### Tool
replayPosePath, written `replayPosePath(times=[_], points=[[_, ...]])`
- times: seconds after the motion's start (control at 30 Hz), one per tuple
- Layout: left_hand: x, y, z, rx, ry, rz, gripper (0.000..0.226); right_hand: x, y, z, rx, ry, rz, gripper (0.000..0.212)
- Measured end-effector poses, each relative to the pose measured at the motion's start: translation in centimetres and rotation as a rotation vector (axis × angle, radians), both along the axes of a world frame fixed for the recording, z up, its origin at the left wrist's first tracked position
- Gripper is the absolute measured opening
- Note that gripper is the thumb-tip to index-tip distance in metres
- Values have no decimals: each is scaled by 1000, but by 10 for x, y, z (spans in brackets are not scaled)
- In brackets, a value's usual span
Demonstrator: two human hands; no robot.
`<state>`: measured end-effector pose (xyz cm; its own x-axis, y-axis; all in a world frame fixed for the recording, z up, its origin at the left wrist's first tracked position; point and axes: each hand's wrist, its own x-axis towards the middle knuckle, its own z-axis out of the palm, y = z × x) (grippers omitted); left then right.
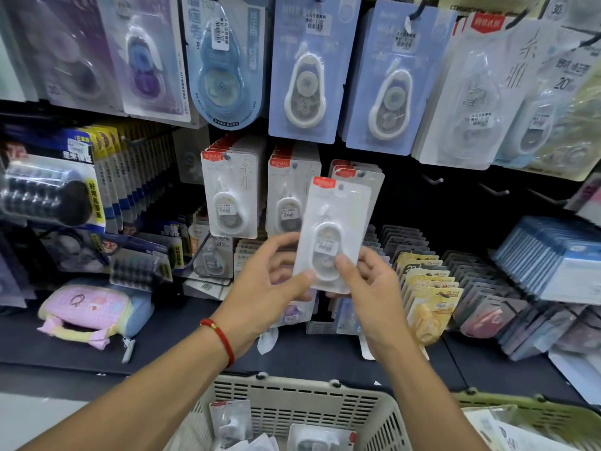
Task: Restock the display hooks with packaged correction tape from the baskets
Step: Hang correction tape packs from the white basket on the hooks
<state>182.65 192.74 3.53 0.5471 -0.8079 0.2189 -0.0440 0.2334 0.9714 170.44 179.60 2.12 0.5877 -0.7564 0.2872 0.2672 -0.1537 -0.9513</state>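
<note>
Head view: both hands raised, left hand and right hand pinching correction tape pack.

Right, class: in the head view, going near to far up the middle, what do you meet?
Beige basket → left hand and right hand gripping the held correction tape pack → white packs on the middle hooks → blue pack on the top row.

single head view, looks forward and down (wide-angle), close on both hands before display rack.
</note>
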Motion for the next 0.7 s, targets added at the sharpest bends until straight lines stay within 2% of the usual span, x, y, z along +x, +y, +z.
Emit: replayPosePath(times=[0.13, 0.3, 0.47, 0.53, 0.63, 0.7], points=[[-5, -2, 4, 7, 25, -70, 65, -1, -4, 13, 12, -69, -135, 19], [-8, -2, 5, 14, 8, -124, 75, -5, -9, 23, -29, -92, -187, 22], [-4, -6, 3, 20, -62, -128, 74, -10, -19, 24, -107, -39, -263, 30], [0, -11, 3, 80, -246, 5, 70, -10, -25, 20, -201, 144, -316, 32], [14, -19, 3, 250, -723, 262, 71, -11, -34, 5, -494, 532, -455, 49], [22, -26, 4, 326, -921, 315, 76, -8, -33, 3, -717, 543, -539, 53]])
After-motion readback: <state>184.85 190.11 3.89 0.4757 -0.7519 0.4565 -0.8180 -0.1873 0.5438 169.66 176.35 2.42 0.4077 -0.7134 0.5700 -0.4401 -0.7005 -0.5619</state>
